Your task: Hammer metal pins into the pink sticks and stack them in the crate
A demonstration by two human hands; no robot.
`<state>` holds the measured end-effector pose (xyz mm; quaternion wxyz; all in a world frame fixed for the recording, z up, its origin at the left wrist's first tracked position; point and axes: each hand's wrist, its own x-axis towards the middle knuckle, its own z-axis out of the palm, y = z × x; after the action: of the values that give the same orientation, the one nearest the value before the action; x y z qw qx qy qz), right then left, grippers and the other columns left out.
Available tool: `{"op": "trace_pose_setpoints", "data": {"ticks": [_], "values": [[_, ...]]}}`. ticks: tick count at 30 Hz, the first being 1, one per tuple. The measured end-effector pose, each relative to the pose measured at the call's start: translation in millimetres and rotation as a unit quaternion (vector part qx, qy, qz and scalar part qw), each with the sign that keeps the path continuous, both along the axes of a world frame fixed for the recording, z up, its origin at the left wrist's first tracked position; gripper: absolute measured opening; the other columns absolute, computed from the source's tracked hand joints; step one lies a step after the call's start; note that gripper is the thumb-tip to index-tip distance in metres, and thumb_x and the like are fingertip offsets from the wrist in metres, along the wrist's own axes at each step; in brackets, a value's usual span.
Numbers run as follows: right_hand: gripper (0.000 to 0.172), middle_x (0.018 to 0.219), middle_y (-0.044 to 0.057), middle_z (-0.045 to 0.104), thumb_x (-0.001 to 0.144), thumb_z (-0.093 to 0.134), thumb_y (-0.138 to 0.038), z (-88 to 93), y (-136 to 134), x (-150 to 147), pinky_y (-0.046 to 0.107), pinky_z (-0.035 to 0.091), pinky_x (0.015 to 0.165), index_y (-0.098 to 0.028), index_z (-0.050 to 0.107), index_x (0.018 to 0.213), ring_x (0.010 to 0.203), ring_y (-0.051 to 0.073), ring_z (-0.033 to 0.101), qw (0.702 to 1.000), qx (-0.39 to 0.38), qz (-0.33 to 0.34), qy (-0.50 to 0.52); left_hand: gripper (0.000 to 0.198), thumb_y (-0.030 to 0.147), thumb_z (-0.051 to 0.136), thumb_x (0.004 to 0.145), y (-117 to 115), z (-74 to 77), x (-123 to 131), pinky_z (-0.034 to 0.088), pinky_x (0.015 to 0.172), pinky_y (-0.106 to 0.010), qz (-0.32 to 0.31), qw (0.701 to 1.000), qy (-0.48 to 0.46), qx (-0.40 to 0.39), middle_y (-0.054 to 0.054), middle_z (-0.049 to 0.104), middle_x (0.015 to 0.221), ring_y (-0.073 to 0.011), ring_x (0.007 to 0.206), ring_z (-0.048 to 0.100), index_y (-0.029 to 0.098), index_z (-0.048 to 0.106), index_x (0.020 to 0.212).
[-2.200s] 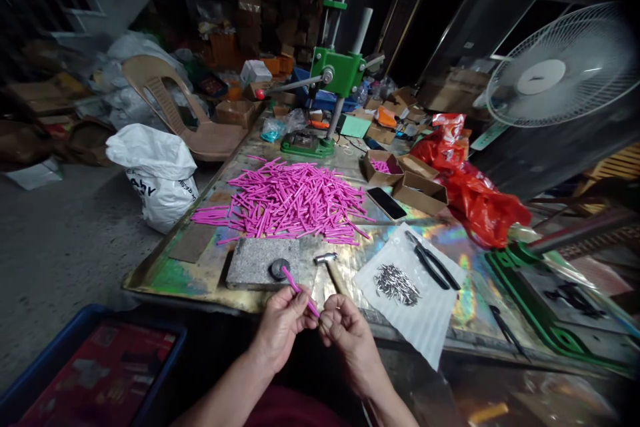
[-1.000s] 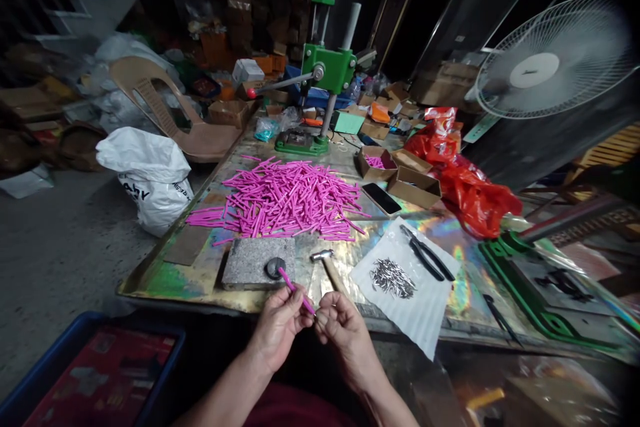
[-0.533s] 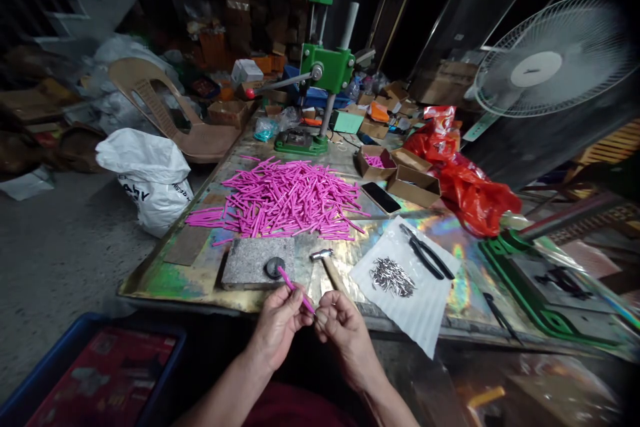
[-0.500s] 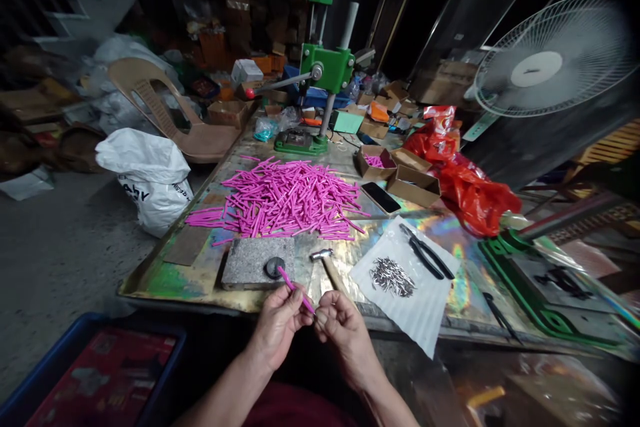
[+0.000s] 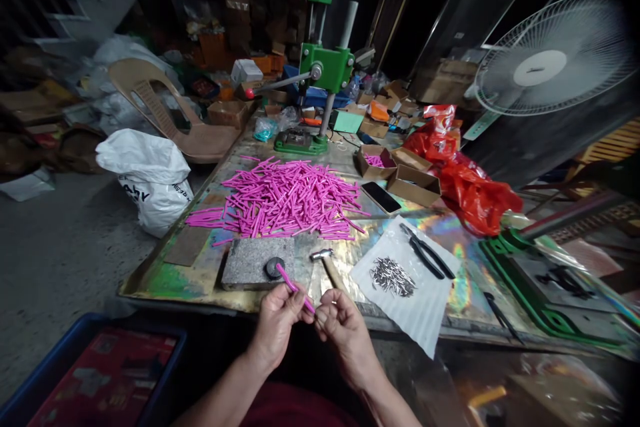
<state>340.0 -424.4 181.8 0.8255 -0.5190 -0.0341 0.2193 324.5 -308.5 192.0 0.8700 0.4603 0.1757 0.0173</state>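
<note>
My left hand (image 5: 280,320) is closed around a slim pink tube (image 5: 286,278), which slants up toward a round black disc (image 5: 273,268) on a grey stone block (image 5: 250,260). At the tube's lower end, the fingertips of my right hand (image 5: 340,323) pinch together; any small piece between them is too hidden to name. Behind the block lies a big heap of similar pink tubes (image 5: 295,197). A hammer (image 5: 327,263) rests right of the block. Beside it, a white foam sheet (image 5: 425,320) bears small metal pins (image 5: 393,277) and black-handled pliers (image 5: 427,253).
A green hand press (image 5: 325,73) stands at the table's back. Right of the heap are a phone (image 5: 381,197), small cardboard boxes (image 5: 414,187) and a red plastic bag (image 5: 475,197). Another green machine base (image 5: 550,323) and a fan (image 5: 540,69) are on the right.
Both hands stay almost in place. The pink tube has shifted very slightly between the fingers.
</note>
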Motion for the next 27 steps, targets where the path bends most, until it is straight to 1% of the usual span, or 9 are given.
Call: {"op": "trace_pose_setpoints", "data": {"ticks": [3, 6, 8, 12, 16, 23, 27], "values": [[0.022, 0.055, -0.006, 0.049, 0.071, 0.062, -0.030, 0.5, 0.4, -0.3, 0.020, 0.026, 0.046, -0.020, 0.043, 0.077, 0.047, 0.007, 0.036, 1.000, -0.011, -0.003, -0.008, 0.023, 0.033, 0.068, 0.063, -0.8, -1.0, -0.5, 0.041, 0.049, -0.021, -0.004, 1.000, -0.008, 0.027, 0.001, 0.058, 0.054, -0.0082, 0.046, 0.050, 0.013, 0.056, 0.067], [0.023, 0.055, -0.006, 0.051, 0.070, 0.062, -0.033, 2.3, 1.8, 0.1, 0.020, 0.026, 0.047, -0.021, 0.043, 0.076, 0.047, 0.008, 0.037, 1.000, -0.021, -0.011, -0.011, 0.023, 0.033, 0.066, 0.065, -2.5, -2.0, -0.2, 0.040, 0.048, -0.021, -0.009, 1.000, -0.008, 0.006, 0.002, 0.057, 0.055, -0.0078, 0.046, 0.048, 0.013, 0.055, 0.068], [0.025, 0.053, -0.006, 0.050, 0.069, 0.063, -0.034, 3.0, 3.1, 0.9, 0.020, 0.026, 0.047, -0.021, 0.044, 0.077, 0.047, 0.008, 0.039, 1.000, -0.015, -0.017, -0.004, 0.023, 0.033, 0.066, 0.065, -3.3, -2.3, 0.3, 0.040, 0.048, -0.021, -0.003, 1.000, -0.005, -0.001, 0.002, 0.057, 0.056, -0.0078, 0.046, 0.047, 0.014, 0.055, 0.068], [0.030, 0.053, -0.008, 0.047, 0.067, 0.065, -0.033, 0.6, 5.6, 3.4, 0.021, 0.028, 0.049, -0.021, 0.044, 0.085, 0.048, 0.009, 0.042, 1.000, -0.008, -0.027, 0.013, 0.024, 0.034, 0.066, 0.064, -1.5, -2.1, 1.0, 0.040, 0.047, -0.020, 0.012, 1.000, -0.004, 0.021, 0.001, 0.058, 0.057, -0.0068, 0.045, 0.046, 0.013, 0.055, 0.068], [0.036, 0.053, -0.008, 0.045, 0.066, 0.066, -0.034, -5.0, 9.0, 7.6, 0.022, 0.028, 0.049, -0.021, 0.044, 0.092, 0.046, 0.008, 0.040, 0.999, -0.023, -0.030, 0.001, 0.025, 0.035, 0.067, 0.063, 3.7, -1.9, 2.5, 0.037, 0.045, -0.019, 0.022, 0.999, 0.007, 0.023, 0.001, 0.059, 0.059, -0.0048, 0.043, 0.044, 0.013, 0.056, 0.068], [0.037, 0.053, -0.009, 0.041, 0.068, 0.063, -0.039, -14.7, 17.0, 13.5, 0.022, 0.028, 0.050, -0.021, 0.044, 0.094, 0.047, 0.008, 0.037, 0.998, -0.059, -0.004, -0.033, 0.027, 0.037, 0.068, 0.061, 9.6, -0.7, 2.8, 0.040, 0.044, -0.018, 0.038, 0.999, 0.021, 0.017, 0.001, 0.059, 0.060, -0.0085, 0.049, 0.051, 0.013, 0.056, 0.069], [0.035, 0.053, -0.009, 0.041, 0.071, 0.059, -0.042, -14.7, 20.9, 10.7, 0.021, 0.028, 0.049, -0.020, 0.045, 0.093, 0.048, 0.008, 0.037, 0.995, -0.086, 0.020, -0.054, 0.026, 0.036, 0.067, 0.063, 17.1, -2.5, -2.1, 0.038, 0.041, -0.017, 0.049, 0.999, 0.013, 0.021, 0.001, 0.059, 0.057, -0.0068, 0.045, 0.048, 0.013, 0.056, 0.069]]}}
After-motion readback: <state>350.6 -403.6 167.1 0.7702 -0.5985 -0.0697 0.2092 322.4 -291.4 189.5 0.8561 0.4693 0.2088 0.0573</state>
